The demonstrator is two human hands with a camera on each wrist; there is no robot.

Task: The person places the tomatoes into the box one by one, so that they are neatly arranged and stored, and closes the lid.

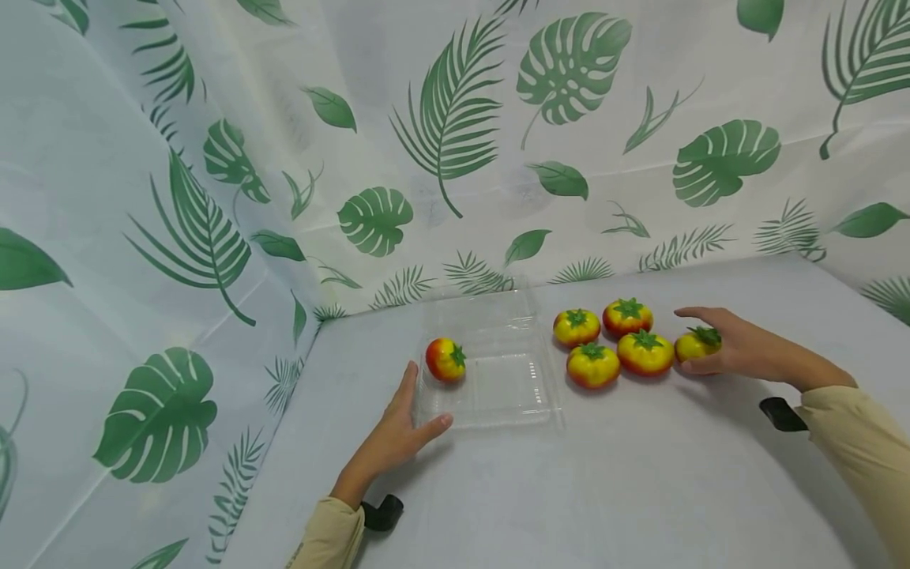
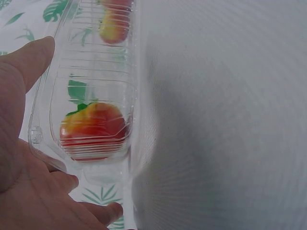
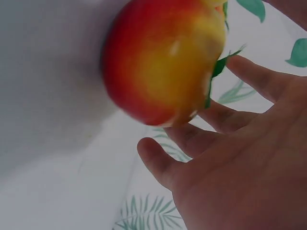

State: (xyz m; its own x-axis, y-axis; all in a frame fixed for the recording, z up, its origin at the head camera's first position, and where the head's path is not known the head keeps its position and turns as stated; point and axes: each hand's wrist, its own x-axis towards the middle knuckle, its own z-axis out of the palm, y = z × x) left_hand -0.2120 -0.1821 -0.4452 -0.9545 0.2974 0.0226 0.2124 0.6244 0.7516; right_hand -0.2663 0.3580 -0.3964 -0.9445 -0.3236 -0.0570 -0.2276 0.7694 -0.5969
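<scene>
A clear plastic clamshell box (image 1: 498, 383) lies with its lid raised at the back. One red-and-yellow tomato-like fruit (image 1: 444, 360) with a green leafy top sits in its left part. My left hand (image 1: 398, 427) is spread around the box's front left corner, thumb and fingers apart along its edges. On the right, my right hand (image 1: 742, 348) is around the rightmost fruit (image 1: 691, 346), thumb in front and index finger stretched out behind. The right wrist view shows that fruit's red-yellow side (image 3: 160, 62) with fingertips right at its leafy top.
Several more such fruits stand grouped between the box and my right hand, including a front one (image 1: 593, 367) and a back one (image 1: 628, 317). A white cloth with green leaf prints (image 1: 455, 197) hangs behind and to the left of the pale tabletop (image 1: 569, 490).
</scene>
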